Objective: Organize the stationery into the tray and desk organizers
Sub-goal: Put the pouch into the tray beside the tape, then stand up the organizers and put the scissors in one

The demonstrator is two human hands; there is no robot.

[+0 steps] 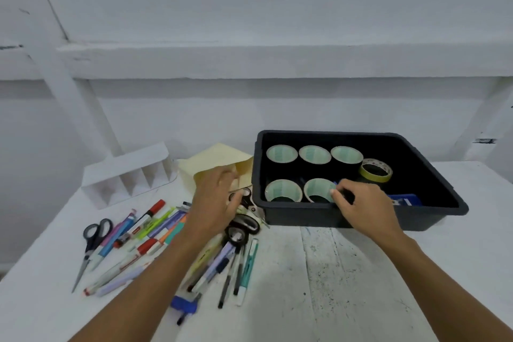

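Observation:
A black tray (433,215) stands at the right and holds several black tape rolls with pale green cores, a yellow tape roll (376,170) and a blue item (404,200). My right hand (363,207) rests over the tray's near rim, its fingertips pinching the edge of the front middle tape roll (317,189). My left hand (215,200), blurred, hovers with fingers apart over black-handled scissors (251,203) beside the tray and holds nothing that I can see. Two more black tape rolls (242,229) lie just below that hand.
Pens and markers (144,230) lie heaped at the left, with more pens (230,266) in the middle and a second pair of scissors (90,244). A white slotted organizer (127,175) and a cream organizer (211,159) stand at the back. A white wall rises behind.

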